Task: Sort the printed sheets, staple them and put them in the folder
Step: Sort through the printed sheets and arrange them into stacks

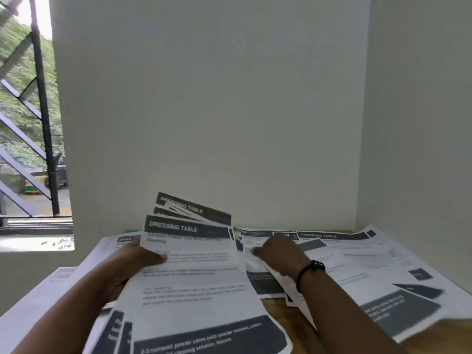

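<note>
My left hand (pixel 138 261) holds a fanned stack of printed sheets (pixel 194 282) headed "DRESSING TABLE", thumb on top of the front page. My right hand (pixel 278 254), with a black band on its wrist, reaches over loose printed sheets (pixel 265 277) lying on the wooden table (pixel 286 315); its fingers curl at the edge of one sheet, and whether they grip it is blurred. More printed sheets (pixel 383 272) are spread to the right, and others (pixel 51 297) lie at the left. No stapler shows.
A white wall (pixel 204 111) rises right behind the table, with a side wall on the right. A barred window (pixel 28 123) opens at the left. A green edge (pixel 132 229) peeks out behind the sheets at the back.
</note>
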{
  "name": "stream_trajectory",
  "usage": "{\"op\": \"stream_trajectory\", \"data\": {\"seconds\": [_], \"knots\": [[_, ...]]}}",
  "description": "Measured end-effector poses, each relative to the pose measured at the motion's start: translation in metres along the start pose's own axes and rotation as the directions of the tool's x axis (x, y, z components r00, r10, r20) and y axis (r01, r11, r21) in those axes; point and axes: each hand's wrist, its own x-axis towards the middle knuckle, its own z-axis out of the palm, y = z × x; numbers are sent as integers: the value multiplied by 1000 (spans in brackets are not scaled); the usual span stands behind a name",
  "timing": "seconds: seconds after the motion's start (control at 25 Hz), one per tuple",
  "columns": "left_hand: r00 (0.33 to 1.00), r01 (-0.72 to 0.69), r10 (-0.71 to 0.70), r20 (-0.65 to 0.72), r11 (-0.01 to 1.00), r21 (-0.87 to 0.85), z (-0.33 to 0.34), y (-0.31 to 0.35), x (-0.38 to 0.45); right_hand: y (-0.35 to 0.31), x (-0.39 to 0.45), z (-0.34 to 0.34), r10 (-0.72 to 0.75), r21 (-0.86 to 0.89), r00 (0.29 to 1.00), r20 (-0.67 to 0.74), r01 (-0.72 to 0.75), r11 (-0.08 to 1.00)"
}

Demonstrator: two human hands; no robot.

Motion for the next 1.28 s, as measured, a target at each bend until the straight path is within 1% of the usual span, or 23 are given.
{"op": "stream_trajectory", "data": {"seconds": [0.04, 0.08, 0.12, 0.16, 0.2, 0.28, 0.36, 0.44, 0.48, 0.52, 0.56, 0.6, 0.64, 0.68, 0.72, 0.8, 0.84, 0.92, 0.96, 1.04, 1.08, 1.2, 1.28], "knots": [[998, -9, 15, 61, 994, -111, -5, 3, -1, 12, 4, -12, 54, -102, 996, -68, -60, 993], [993, -5, 28, 117, 981, -192, -9, 5, -2, 26, 6, -20, 117, -213, 988, -98, -136, 968], [989, 12, 24, 143, 968, -249, -13, 6, -3, 37, 3, -26, 172, -319, 983, -68, -185, 929], [991, 16, 22, 132, 959, -282, -14, 7, -2, 43, 1, -29, 221, -416, 975, 10, -197, 888], [994, 2, 30, 104, 956, -293, -14, 7, 0, 44, 0, -30, 234, -486, 969, 82, -167, 858], [997, -43, 62, 50, 944, -326, -9, 10, -1, 35, -2, -25, 172, -557, 973, 153, -59, 829], [994, -104, 108, -9, 921, -375, -2, 15, -7, 15, -7, -16, 89, -548, 984, 156, 11, 836], [992, -123, 123, -24, 916, -381, 1, 15, -11, -3, -18, -6, 6, -539, 986, 167, 86, 838], [994, -110, 102, -40, 926, -361, 2, 13, -11, -12, -22, -5, -33, -491, 983, 180, 119, 863], [996, -87, 76, -44, 935, -344, 5, 11, -11, -15, -23, -8, -64, -394, 984, 167, 126, 910], [996, -80, 64, -58, 934, -347, 8, 9, -10, -12, -19, -14, -63, -280, 992, 113, 92, 955], [995, -81, 55, -87, 939, -336, 10, 7, -7, -4, -14, -21, -45, -174, 999, 18, 48, 984], [992, -74, 38, -120, 946, -315, 10, 4, -2, 10, -9, -30, 8, -114, 997, -82, -18, 993], [990, -64, 29, -135, 962, -267, 12, 0, 1, 30, -2, -39, 103, -94, 974, -203, -124, 988], [990, -52, 22, -140, 974, -219, 14, -4, 3, 53, 3, -49, 260, -73, 923, -284, -292, 954], [994, -15, 2, -107, 992, -123, 19, -10, 4, 95, 2, -63, 529, -121, 790, -310, -585, 802], [996, 6, -13, -94, 997, -76, 20, -13, 6, 118, 4, -72, 570, -172, 774, -275, -623, 763], [996, 31, -31, -83, 1000, -1, 21, -16, 10, 144, 1, -88, 549, -352, 817, -173, -572, 741], [996, 42, -41, -82, 999, 15, 22, -17, 11, 150, -1, -97, 540, -378, 830, -140, -549, 746], [995, 43, -39, -91, 998, 42, 22, -19, 14, 157, -1, -100, 574, -363, 813, -100, -567, 740], [995, 45, -39, -97, 997, 55, 22, -20, 15, 160, 2, -100, 570, -363, 817, -84, -558, 746], [993, 38, -31, -116, 997, 67, 23, -19, 17, 160, 7, -96, 554, -415, 826, -107, -543, 730], [992, 31, -21, -126, 996, 79, 23, -18, 17, 172, 17, -96, 523, -365, 838, -155, -540, 758]]}}
